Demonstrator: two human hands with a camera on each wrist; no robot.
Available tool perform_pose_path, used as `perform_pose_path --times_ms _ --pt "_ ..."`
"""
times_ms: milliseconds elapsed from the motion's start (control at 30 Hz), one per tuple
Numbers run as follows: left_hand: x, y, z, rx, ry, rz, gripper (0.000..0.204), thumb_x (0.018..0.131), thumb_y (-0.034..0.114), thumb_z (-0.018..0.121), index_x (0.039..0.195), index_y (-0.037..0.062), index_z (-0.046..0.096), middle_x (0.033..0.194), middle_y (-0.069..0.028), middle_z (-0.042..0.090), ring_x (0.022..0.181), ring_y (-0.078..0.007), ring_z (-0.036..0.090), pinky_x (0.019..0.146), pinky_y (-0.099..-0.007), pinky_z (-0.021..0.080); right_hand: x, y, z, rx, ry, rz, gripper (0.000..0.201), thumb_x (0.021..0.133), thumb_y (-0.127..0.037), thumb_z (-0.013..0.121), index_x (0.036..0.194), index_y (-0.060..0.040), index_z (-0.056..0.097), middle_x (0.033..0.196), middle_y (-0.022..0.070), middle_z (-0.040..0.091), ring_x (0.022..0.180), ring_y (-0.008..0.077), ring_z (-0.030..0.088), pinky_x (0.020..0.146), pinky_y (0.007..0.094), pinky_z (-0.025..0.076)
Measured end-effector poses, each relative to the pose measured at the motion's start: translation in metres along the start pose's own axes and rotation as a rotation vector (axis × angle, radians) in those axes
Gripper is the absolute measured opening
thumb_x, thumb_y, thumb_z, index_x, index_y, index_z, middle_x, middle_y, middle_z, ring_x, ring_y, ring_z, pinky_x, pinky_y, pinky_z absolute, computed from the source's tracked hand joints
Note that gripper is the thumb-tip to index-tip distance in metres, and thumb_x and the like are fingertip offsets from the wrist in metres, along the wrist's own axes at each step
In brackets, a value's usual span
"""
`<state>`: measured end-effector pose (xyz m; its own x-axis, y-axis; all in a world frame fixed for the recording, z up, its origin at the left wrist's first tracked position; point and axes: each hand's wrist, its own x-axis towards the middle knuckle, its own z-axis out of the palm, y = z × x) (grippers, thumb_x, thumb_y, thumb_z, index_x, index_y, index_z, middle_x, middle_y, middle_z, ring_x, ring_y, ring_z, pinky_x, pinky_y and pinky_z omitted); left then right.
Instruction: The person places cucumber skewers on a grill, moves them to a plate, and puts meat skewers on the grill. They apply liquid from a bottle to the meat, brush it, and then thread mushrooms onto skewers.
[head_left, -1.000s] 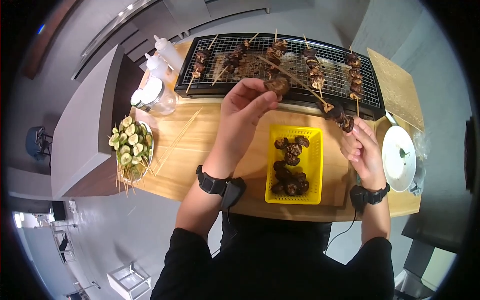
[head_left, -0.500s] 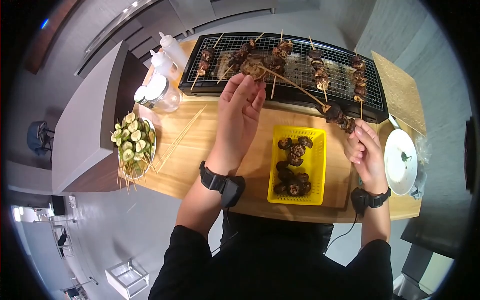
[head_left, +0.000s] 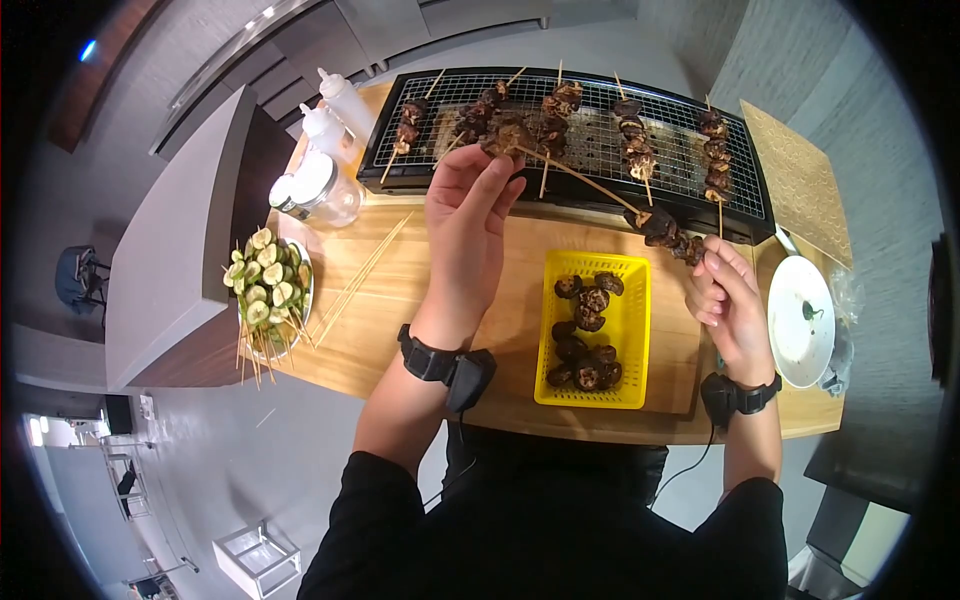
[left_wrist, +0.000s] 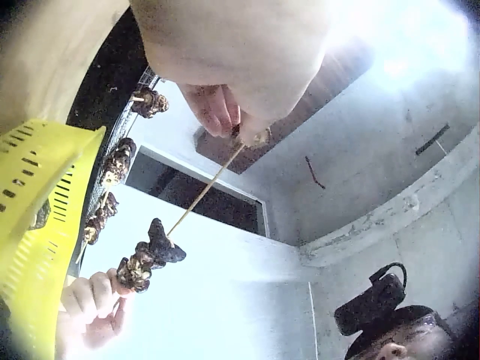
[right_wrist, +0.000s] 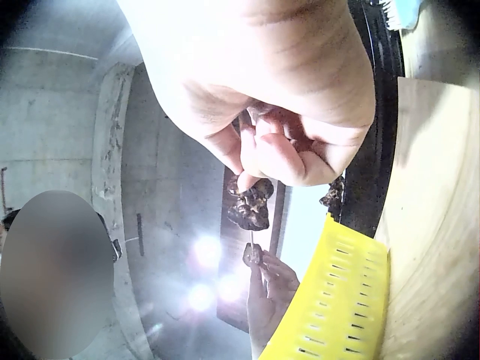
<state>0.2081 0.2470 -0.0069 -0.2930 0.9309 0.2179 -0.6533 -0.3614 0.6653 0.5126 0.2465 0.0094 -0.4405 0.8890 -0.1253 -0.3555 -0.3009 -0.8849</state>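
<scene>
My left hand (head_left: 465, 215) pinches a brown mushroom (head_left: 508, 136) between thumb and fingers, in front of the grill. The mushroom sits at the tip of a thin wooden skewer (head_left: 585, 180), which slants down to the right. Several dark mushroom pieces (head_left: 660, 227) are threaded at its lower end. There my right hand (head_left: 728, 300) grips the skewer, fingers curled by the last piece. In the left wrist view, the bare length of skewer (left_wrist: 204, 193) runs between the hands. Below them, a yellow basket (head_left: 643, 320) holds loose mushrooms (head_left: 588, 375).
Behind the hands stands a black grill (head_left: 480, 190) with several mushroom skewers (head_left: 635, 140) on its mesh. At left are a plate of green vegetable skewers (head_left: 268, 280), bare sticks (head_left: 360, 275), jars (head_left: 325, 185) and squeeze bottles (head_left: 345, 105). A white dish (head_left: 795, 345) stands at right.
My left hand has turned and moved slightly left, bringing its mushroom from beside the skewer onto the tip. The right hand keeps its grip on the skewer.
</scene>
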Motion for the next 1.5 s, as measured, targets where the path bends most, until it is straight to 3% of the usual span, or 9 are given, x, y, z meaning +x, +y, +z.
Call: perform_pose_path --times_ms 400,600,700,833,933,1033,1133,1233,1500 --pt "-0.005 -0.001 0.011 0.394 -0.102 0.197 0.024 0.092 -0.009 0.071 0.113 -0.0013 0.063 0.114 -0.0104 0.069 0.107 -0.0146 0.067 0.094 -0.028 0.056 -0.001 -0.001 0.004 -0.021 -0.012 0.027 0.016 0.106 -0.019 0.056 0.097 -0.0059 0.058 0.065 -0.0092 0.033 0.053 0.0016 0.028 0.047 0.0195 0.023" --pt "-0.012 -0.007 0.018 0.545 -0.356 0.264 0.022 0.086 -0.014 0.072 0.106 -0.004 0.067 0.114 -0.0127 0.069 0.108 -0.0182 0.069 0.094 -0.0294 0.058 0.0 0.003 0.001 -0.069 -0.07 0.058 0.017 0.107 -0.019 0.056 0.097 -0.0047 0.06 0.064 -0.0098 0.035 0.053 0.0009 0.029 0.048 0.0196 0.023" --pt "-0.014 -0.008 0.018 0.666 -0.507 0.314 0.025 0.086 -0.016 0.072 0.107 -0.004 0.065 0.117 -0.0162 0.068 0.113 -0.023 0.068 0.098 -0.0346 0.057 0.0 0.004 0.002 -0.073 -0.086 0.073 0.018 0.107 -0.02 0.056 0.097 -0.0052 0.06 0.064 -0.0101 0.035 0.053 0.0007 0.028 0.048 0.0198 0.023" --pt "-0.016 -0.006 0.023 0.75 -0.485 0.227 0.025 0.085 -0.012 0.076 0.106 -0.0028 0.065 0.115 -0.0143 0.069 0.11 -0.0201 0.068 0.096 -0.0333 0.056 -0.001 0.002 0.0 -0.042 -0.081 0.084 0.017 0.107 -0.02 0.057 0.097 -0.006 0.06 0.064 -0.0101 0.034 0.053 0.0005 0.028 0.047 0.0191 0.023" --pt "-0.021 -0.004 0.035 0.708 -0.394 0.186 0.024 0.083 -0.004 0.081 0.104 -0.0005 0.068 0.108 -0.0085 0.072 0.1 -0.0142 0.07 0.087 -0.0278 0.057 0.0 0.001 -0.001 0.035 -0.065 0.086 0.016 0.107 -0.019 0.056 0.097 -0.0064 0.059 0.065 -0.0097 0.033 0.053 0.0006 0.028 0.047 0.0186 0.023" --pt "-0.02 -0.005 0.027 0.868 -0.489 0.122 0.027 0.084 -0.003 0.081 0.106 0.0013 0.067 0.109 -0.0076 0.071 0.096 -0.015 0.07 0.085 -0.0292 0.058 0.001 0.003 -0.007 0.127 -0.078 0.046 0.016 0.108 -0.018 0.054 0.097 -0.0065 0.058 0.066 -0.009 0.033 0.053 0.001 0.029 0.046 0.0185 0.024" --pt "-0.023 -0.003 0.032 1.043 -0.619 0.093 0.025 0.083 0.002 0.083 0.104 0.0047 0.07 0.1 -0.0039 0.073 0.087 -0.0149 0.071 0.078 -0.0279 0.057 0.002 0.001 -0.006 0.16 -0.079 0.014 0.016 0.108 -0.018 0.053 0.097 -0.0066 0.058 0.066 -0.0085 0.032 0.053 0.0016 0.029 0.046 0.0186 0.025" --pt "-0.029 -0.005 0.034 1.26 -0.781 0.173 0.019 0.085 0.011 0.082 0.101 0.0089 0.073 0.092 -0.0039 0.074 0.081 -0.0188 0.072 0.071 -0.0297 0.056 0.002 0.001 -0.007 0.15 -0.09 0.005 0.016 0.108 -0.018 0.053 0.097 -0.0065 0.058 0.066 -0.0085 0.032 0.053 0.0016 0.029 0.046 0.0186 0.025" --pt "-0.039 -0.007 0.035 1.486 -0.871 0.221 0.016 0.086 0.017 0.077 0.101 0.0147 0.073 0.095 -0.0045 0.073 0.084 -0.0263 0.071 0.071 -0.0358 0.055 0.002 0.001 -0.006 0.144 -0.096 0.002 0.017 0.108 -0.018 0.053 0.097 -0.0063 0.057 0.066 -0.0086 0.032 0.053 0.0016 0.029 0.046 0.0186 0.025"
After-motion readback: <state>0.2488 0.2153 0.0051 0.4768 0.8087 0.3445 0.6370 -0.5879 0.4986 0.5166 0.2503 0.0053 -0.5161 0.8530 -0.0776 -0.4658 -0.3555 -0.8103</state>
